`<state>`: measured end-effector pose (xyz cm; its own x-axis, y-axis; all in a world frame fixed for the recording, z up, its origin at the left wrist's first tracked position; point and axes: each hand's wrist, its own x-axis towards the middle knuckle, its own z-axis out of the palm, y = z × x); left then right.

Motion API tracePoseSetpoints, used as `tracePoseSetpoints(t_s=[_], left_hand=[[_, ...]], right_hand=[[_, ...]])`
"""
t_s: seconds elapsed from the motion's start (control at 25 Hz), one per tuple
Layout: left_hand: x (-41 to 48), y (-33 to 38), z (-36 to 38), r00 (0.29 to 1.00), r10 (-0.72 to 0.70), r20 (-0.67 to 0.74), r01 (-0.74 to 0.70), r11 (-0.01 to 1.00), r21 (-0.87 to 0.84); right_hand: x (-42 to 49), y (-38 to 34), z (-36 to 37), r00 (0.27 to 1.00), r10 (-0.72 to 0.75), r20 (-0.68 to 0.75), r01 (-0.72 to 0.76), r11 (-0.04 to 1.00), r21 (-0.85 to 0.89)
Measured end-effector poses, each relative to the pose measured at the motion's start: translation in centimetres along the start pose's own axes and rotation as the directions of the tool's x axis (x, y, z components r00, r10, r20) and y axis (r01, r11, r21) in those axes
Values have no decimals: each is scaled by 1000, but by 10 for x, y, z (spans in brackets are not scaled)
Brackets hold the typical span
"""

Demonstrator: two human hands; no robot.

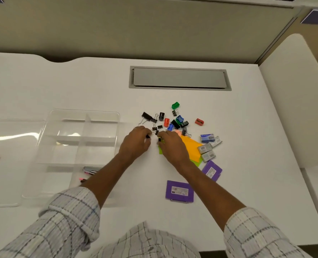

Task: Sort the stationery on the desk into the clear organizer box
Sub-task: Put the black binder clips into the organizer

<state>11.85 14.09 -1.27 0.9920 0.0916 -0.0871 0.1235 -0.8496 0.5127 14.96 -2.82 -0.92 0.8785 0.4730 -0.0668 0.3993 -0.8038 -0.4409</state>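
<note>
The clear organizer box [48, 127] lies on the white desk at the left, with a stapler [91, 170] and a pink item in its near compartments. Right of it sits a heap of black binder clips [147, 116] and coloured sharpeners [175, 105]. My left hand [135, 141] has its fingers curled and pinches a small black binder clip at the heap's near edge. Beside it, my right hand [171, 146] pinches another small black clip, resting over the orange sticky notes [190, 148]. Staple boxes [207, 148] and two purple cases [179, 191] lie further right and nearer me.
The box's clear lid [5, 164] lies flat at the far left. A grey cable hatch [179, 78] is set into the desk behind the heap. A lone red sharpener [199, 121] lies to the right. White partition panels [294, 99] bound the desk on the right.
</note>
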Motion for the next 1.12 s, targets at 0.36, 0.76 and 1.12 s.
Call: tracePoseSetpoints(t_s=[0.36,0.76,1.12], left_hand=[[-16,15,4,761,-542,358,351,-121,-929],[-29,28,-2,741,-303,599,343,-596,-726],[-23,16,-3,712,-470,522,389,-355,-850]], right_hand=[[-4,-2,-19,982,186,-12,-147,813,563],[3,-7,-37,937,172,-304,54,787,614],[30,-1,-13,994,-68,88,63,996,66]])
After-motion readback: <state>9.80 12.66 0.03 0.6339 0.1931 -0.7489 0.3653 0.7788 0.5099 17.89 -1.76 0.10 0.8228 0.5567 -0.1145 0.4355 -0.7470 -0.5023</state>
